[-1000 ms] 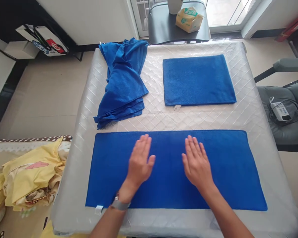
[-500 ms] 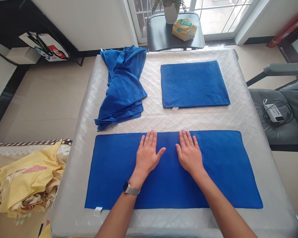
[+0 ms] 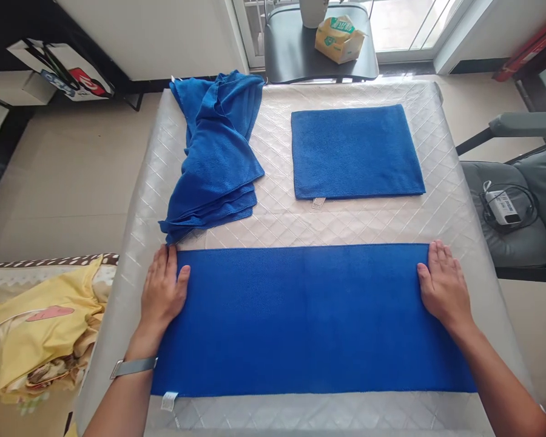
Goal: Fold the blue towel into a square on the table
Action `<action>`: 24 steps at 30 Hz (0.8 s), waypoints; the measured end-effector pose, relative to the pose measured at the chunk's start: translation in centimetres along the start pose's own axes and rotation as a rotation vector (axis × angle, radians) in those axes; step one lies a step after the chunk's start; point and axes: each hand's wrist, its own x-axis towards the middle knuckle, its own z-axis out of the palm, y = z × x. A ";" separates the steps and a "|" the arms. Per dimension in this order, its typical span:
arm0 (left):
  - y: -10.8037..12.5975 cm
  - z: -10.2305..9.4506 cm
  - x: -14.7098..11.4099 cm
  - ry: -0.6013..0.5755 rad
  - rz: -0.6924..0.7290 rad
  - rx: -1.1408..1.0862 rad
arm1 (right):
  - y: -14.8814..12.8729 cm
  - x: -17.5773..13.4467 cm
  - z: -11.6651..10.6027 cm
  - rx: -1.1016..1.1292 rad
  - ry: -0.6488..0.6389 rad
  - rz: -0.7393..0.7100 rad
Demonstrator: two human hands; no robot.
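A long blue towel [image 3: 300, 321] lies flat across the near part of the table, a white tag at its lower left corner. My left hand [image 3: 164, 288] rests on its left edge near the far corner, fingers stretched out and thumb on the cloth. At the opposite end, my right hand [image 3: 446, 282] lies over the far right corner, fingers extended and holding nothing. A folded blue towel [image 3: 357, 152] sits farther back on the right. Rumpled blue towels [image 3: 218, 152] lie in a heap at the back left, close to my left fingertips.
The table has a quilted silvery cover [image 3: 273, 227]. Behind it, a black chair [image 3: 291, 51] holds a tissue pack [image 3: 340, 39] and a white pot [image 3: 313, 12]. A grey armchair [image 3: 523, 249] with a corded white device [image 3: 503, 206] stands right. Yellow cloth [image 3: 40, 328] lies at left.
My hands have slid apart from the middle of the long towel to its left and right ends. The towel stays flat, and the view has shifted slightly.
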 end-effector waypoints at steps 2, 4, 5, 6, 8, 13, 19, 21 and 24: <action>-0.3 0.1 0.1 0.003 -0.009 -0.004 | -0.2 0.0 0.0 -0.006 0.007 -0.005; -0.2 0.2 0.1 0.006 -0.007 -0.004 | -0.4 -0.1 0.0 -0.004 0.013 -0.008; -0.1 0.2 0.1 0.007 -0.006 -0.004 | -0.4 -0.1 0.0 -0.003 0.013 -0.009; 0.0 0.2 0.0 0.007 -0.005 -0.004 | -0.5 -0.1 0.0 -0.003 0.013 -0.010; 0.3 0.2 0.1 0.008 -0.007 -0.003 | -0.5 -0.1 0.1 -0.002 0.012 -0.008; 0.5 -0.2 0.0 0.026 -0.033 -0.023 | -0.6 0.2 -0.5 -0.003 -0.004 -0.004; 4.4 -1.3 -3.0 0.255 -0.030 -0.061 | -6.6 -2.4 -3.5 0.047 0.153 -0.004; 8.4 -1.1 -4.9 0.221 0.070 -0.078 | -10.8 -4.3 -3.7 0.106 0.160 -0.113; 15.7 0.1 -7.6 0.041 0.335 -0.090 | -17.5 -7.1 -2.5 0.188 0.035 -0.286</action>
